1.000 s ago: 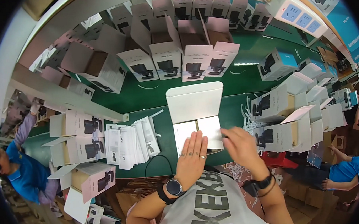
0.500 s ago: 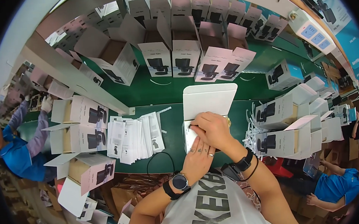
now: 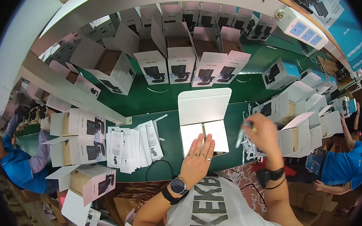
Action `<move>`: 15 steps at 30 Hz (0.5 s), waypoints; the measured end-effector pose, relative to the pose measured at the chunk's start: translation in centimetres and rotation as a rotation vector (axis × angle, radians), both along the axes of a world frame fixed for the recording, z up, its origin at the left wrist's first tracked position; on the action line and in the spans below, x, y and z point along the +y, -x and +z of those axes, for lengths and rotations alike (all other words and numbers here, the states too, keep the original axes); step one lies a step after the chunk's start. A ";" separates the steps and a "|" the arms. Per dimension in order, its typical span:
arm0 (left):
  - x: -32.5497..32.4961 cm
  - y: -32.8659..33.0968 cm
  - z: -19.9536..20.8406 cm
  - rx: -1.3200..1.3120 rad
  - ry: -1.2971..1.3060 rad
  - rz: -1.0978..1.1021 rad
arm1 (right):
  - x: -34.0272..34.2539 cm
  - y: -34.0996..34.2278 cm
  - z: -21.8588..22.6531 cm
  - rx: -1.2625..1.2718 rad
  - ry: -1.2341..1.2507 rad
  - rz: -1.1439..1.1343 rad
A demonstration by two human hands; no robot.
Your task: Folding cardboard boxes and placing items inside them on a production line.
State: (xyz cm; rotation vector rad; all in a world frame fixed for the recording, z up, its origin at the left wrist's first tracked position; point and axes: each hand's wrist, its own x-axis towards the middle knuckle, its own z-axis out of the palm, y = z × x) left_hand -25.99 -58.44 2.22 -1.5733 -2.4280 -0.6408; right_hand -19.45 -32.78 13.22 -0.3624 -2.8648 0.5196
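Note:
In front of me stands a white carton (image 3: 215, 136) with its lid raised away from me and two inner flaps folded in, a narrow gap between them. My left hand (image 3: 197, 161) rests flat on the near part of these flaps, fingers stretched out and apart. Off the carton's right side, my right hand (image 3: 263, 133) is closed and smeared by motion. From it sticks a slim, pale, see-through-looking piece (image 3: 239, 139), with a yellow spot by the fingers; its kind is unclear. A heap of white paper strips (image 3: 251, 153) lies just beneath that hand.
Printed leaflets (image 3: 129, 148) lie fanned out on the left of the green table. Open cartons (image 3: 84, 138) stand beyond them, more cartons (image 3: 290, 141) at the right. A row of open boxes (image 3: 182, 64) lines the back. Co-workers (image 3: 18, 160) in blue are at both sides.
My right hand has lifted off the carton and swung right, to the strip heap. The left hand has stayed on the carton, its fingers now spread on the uncovered flaps.

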 end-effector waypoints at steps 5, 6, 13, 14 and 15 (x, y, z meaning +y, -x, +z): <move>-0.4 0.7 0.7 -0.019 0.087 -0.052 | 1.3 2.9 0.2 0.036 0.408 -0.031; -0.7 1.3 0.9 -0.020 0.086 -0.081 | -0.3 4.8 -0.7 0.233 0.793 -0.045; -5.1 3.0 -5.4 -0.969 -0.950 -0.208 | -5.2 0.8 -1.8 0.020 1.032 0.050; -4.8 2.9 -5.1 -0.980 -0.947 -0.211 | -5.6 -0.9 -2.3 0.023 1.020 0.058; -4.6 3.1 -4.0 -0.934 -0.860 -0.128 | -6.1 -2.1 -2.7 0.031 1.009 0.059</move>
